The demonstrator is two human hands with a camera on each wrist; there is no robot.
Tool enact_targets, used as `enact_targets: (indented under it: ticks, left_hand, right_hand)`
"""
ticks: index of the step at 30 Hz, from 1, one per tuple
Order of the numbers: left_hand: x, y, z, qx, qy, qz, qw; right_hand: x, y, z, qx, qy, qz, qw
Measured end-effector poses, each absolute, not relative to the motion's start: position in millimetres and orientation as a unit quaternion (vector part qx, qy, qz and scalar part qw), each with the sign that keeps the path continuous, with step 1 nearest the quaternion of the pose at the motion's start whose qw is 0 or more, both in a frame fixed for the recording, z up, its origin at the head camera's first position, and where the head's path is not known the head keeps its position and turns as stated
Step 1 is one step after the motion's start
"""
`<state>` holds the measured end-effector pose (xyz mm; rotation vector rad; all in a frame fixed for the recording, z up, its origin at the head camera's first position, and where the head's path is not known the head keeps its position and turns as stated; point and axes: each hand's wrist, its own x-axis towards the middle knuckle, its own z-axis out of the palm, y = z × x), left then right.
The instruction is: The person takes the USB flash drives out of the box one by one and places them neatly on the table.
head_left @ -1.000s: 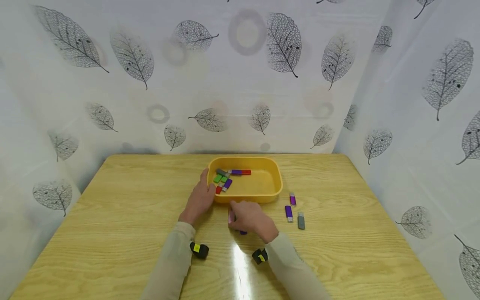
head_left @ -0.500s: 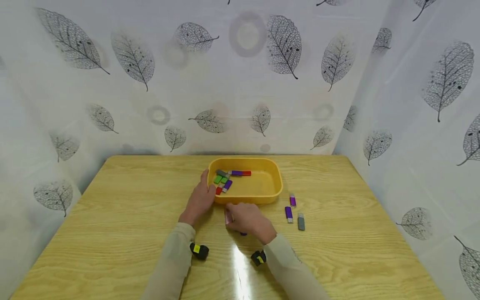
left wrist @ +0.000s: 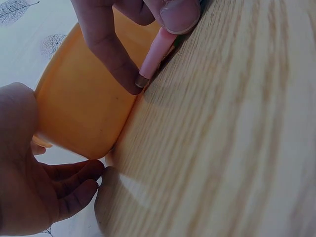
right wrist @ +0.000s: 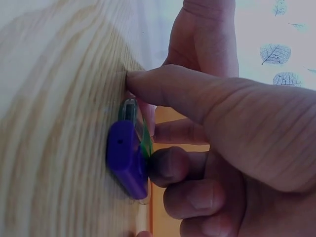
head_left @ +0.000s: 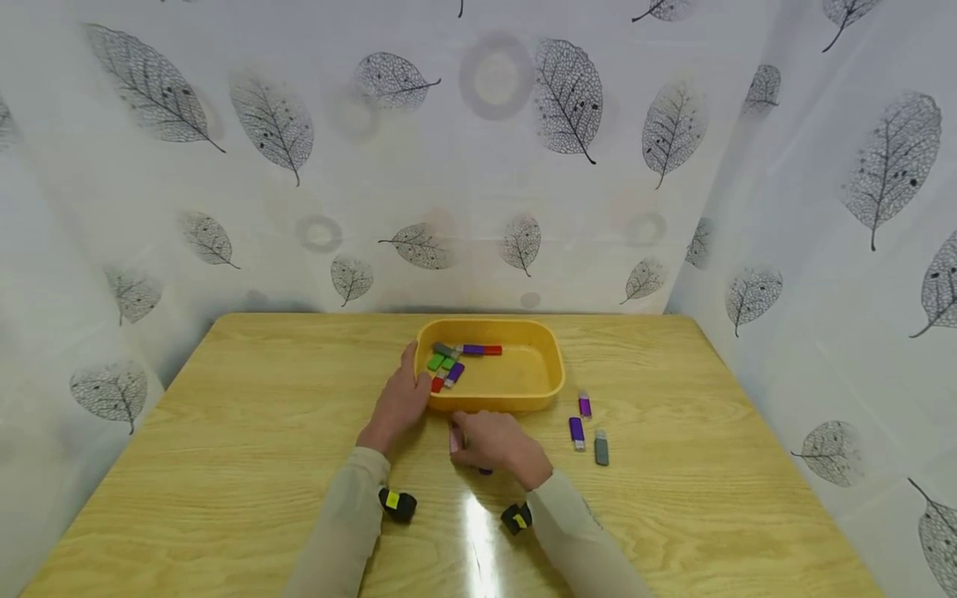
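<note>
My left hand (head_left: 396,407) holds the left end of a yellow plastic tray (head_left: 516,404), thumb at the near corner of the rim and fingers along the outer wall. Just in front of the tray, my right hand (head_left: 497,443) pinches a pink USB stick (head_left: 455,440) between thumb and index finger. In the left wrist view the pink stick (left wrist: 157,52) slants close over the wood, its metal end by the index fingertip. Under the right hand lies a purple USB stick (right wrist: 123,153), with something green partly hidden behind it.
Inside the tray, green sticks (head_left: 437,362), a grey, red and purple ones gather at the left. Right of the tray lie a magenta stick (head_left: 585,405), a purple stick (head_left: 576,433) and a grey stick (head_left: 601,448) on the wooden table (head_left: 710,498). A leaf-print curtain stands behind.
My right hand has shifted slightly left with the pink USB stick, then stays almost in place. The left hand keeps its hold on the tray. The head view has tilted a little.
</note>
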<state>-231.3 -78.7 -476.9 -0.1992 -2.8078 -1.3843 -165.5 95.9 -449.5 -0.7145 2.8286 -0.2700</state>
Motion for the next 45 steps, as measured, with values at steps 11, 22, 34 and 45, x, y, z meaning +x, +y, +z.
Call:
enact_targets:
  ticks: [11, 22, 34, 45]
  left_hand:
    - [-230.4, -78.8, -476.0, -0.065, -0.891, -0.449, -0.003]
    - [-229.9, -78.5, -474.0, -0.063, -0.889, -0.453, 0.000]
    - [-229.7, -78.9, -476.0, -0.063, -0.888, -0.456, -0.004]
    - [-230.1, -78.9, -475.9, -0.062, -0.888, -0.455, -0.008]
  right_hand:
    - [-166.3, 98.8, -450.5, -0.240, 0.958, -0.119, 0.108]
    - [-168.9, 97.9, -451.7, -0.233, 0.958, -0.119, 0.114]
    - [-167.6, 99.5, -450.3, -0.242, 0.954, -0.132, 0.115]
    - [-168.2, 100.7, -449.9, -0.249, 0.951, -0.140, 0.122]
